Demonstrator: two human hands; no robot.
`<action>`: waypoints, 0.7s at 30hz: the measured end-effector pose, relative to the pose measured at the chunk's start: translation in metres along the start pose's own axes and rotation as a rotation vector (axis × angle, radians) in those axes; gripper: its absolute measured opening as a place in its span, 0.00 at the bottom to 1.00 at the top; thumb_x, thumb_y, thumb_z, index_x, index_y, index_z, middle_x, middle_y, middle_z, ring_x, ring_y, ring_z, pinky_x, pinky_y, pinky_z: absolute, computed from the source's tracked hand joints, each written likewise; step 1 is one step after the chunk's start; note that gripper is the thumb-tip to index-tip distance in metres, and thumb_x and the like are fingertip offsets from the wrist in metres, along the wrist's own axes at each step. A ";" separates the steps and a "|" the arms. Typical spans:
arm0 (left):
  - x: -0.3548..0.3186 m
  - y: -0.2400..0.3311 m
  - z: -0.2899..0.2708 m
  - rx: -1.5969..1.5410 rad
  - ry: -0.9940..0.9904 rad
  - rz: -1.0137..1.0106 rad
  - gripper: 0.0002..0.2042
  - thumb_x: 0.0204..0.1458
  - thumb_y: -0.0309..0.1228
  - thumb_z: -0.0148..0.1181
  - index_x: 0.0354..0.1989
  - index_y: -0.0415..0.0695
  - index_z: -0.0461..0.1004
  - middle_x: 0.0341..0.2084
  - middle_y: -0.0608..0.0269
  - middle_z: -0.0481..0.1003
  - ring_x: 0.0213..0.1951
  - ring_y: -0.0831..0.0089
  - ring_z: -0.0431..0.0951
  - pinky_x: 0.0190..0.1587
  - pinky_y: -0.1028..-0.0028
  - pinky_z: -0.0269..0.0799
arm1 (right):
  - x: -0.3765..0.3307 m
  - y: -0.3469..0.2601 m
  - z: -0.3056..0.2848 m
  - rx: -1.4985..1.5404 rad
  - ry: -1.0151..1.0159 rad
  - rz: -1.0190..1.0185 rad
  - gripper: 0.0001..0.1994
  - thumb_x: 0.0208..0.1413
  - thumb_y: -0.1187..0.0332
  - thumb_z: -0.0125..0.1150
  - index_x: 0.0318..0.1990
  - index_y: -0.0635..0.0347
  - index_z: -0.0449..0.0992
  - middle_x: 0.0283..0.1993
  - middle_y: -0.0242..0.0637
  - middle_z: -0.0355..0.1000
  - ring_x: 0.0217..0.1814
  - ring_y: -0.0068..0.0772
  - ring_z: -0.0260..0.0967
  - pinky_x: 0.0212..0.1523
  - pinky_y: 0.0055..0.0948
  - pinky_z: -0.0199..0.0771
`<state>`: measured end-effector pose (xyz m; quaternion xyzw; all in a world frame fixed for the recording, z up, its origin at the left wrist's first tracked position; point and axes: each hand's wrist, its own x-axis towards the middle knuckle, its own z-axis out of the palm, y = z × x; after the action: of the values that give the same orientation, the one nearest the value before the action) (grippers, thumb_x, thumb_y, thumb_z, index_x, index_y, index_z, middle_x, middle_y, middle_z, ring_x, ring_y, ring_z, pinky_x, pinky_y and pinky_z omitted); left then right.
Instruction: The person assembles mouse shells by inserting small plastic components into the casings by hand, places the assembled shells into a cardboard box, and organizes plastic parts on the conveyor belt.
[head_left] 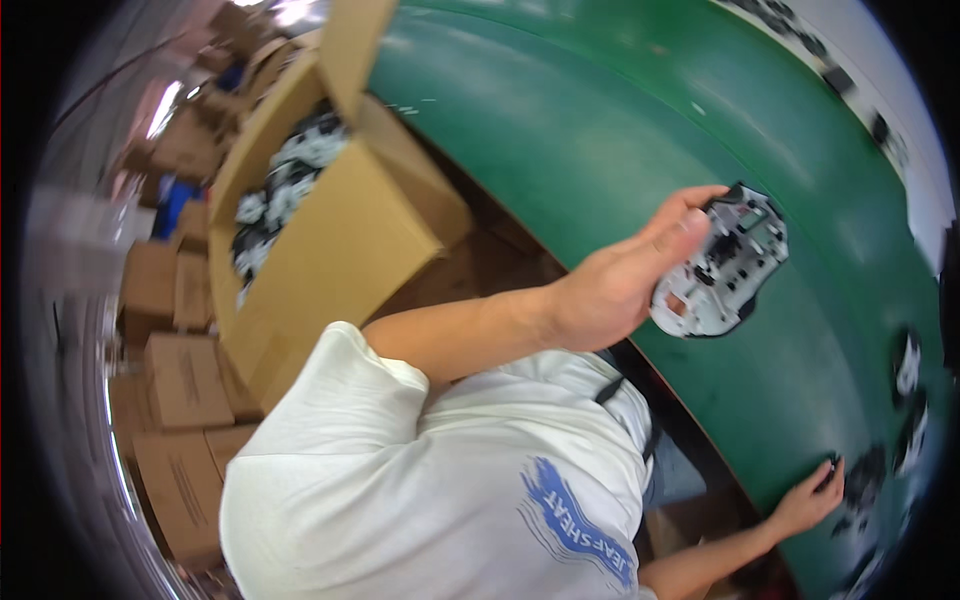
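My left hand (612, 287) is closed on a computer mouse shell (716, 268), thumb on top, holding it over the green table. The shell's hollow inner side faces up, pale grey with a black rim and small black fittings. Farther right, my right hand (803, 507) pinches a small black part (829, 474), too small to name. Beside those fingertips a heap of small black parts (862, 483) lies on the table.
More black-and-white shells (907, 365) sit along the right side of the green table (520, 110). An open cardboard box (330, 255) at the left holds many similar pieces (290, 180). Behind it are stacked cartons (185, 380). Dark parts (790, 25) line the table's far edge.
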<state>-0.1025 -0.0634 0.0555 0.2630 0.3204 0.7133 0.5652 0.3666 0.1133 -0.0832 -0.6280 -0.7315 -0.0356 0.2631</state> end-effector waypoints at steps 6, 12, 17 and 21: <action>-0.073 0.110 0.003 0.433 0.159 0.604 0.26 0.77 0.42 0.42 0.78 0.45 0.51 0.71 0.56 0.63 0.69 0.66 0.69 0.71 0.62 0.67 | 0.067 -0.044 0.018 0.177 -0.113 -0.065 0.20 0.75 0.56 0.57 0.61 0.61 0.81 0.60 0.41 0.81 0.58 0.42 0.80 0.55 0.36 0.79; -0.161 0.270 -0.126 1.255 1.235 0.737 0.26 0.73 0.47 0.54 0.71 0.44 0.63 0.60 0.59 0.75 0.62 0.69 0.73 0.67 0.68 0.66 | 0.063 -0.055 0.029 0.201 -0.009 -0.119 0.18 0.76 0.58 0.57 0.61 0.60 0.81 0.57 0.40 0.83 0.53 0.39 0.83 0.52 0.32 0.83; -0.183 0.322 -0.236 1.194 1.511 -0.033 0.35 0.67 0.55 0.58 0.76 0.49 0.63 0.70 0.56 0.70 0.67 0.58 0.69 0.64 0.55 0.68 | 0.055 -0.063 0.019 0.338 -0.038 -0.097 0.17 0.75 0.61 0.60 0.61 0.64 0.80 0.58 0.42 0.82 0.57 0.37 0.81 0.57 0.32 0.80; -0.127 0.300 -0.280 1.216 1.376 -0.120 0.39 0.66 0.63 0.53 0.79 0.54 0.60 0.74 0.56 0.66 0.70 0.54 0.66 0.62 0.46 0.68 | 0.040 -0.033 -0.011 0.306 0.000 -0.020 0.15 0.71 0.66 0.65 0.60 0.62 0.82 0.58 0.44 0.82 0.56 0.35 0.79 0.59 0.32 0.77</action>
<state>-0.4725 -0.2793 0.0964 0.0153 0.9190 0.3908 0.0502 0.3367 0.1385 -0.0469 -0.5735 -0.7344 0.0737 0.3555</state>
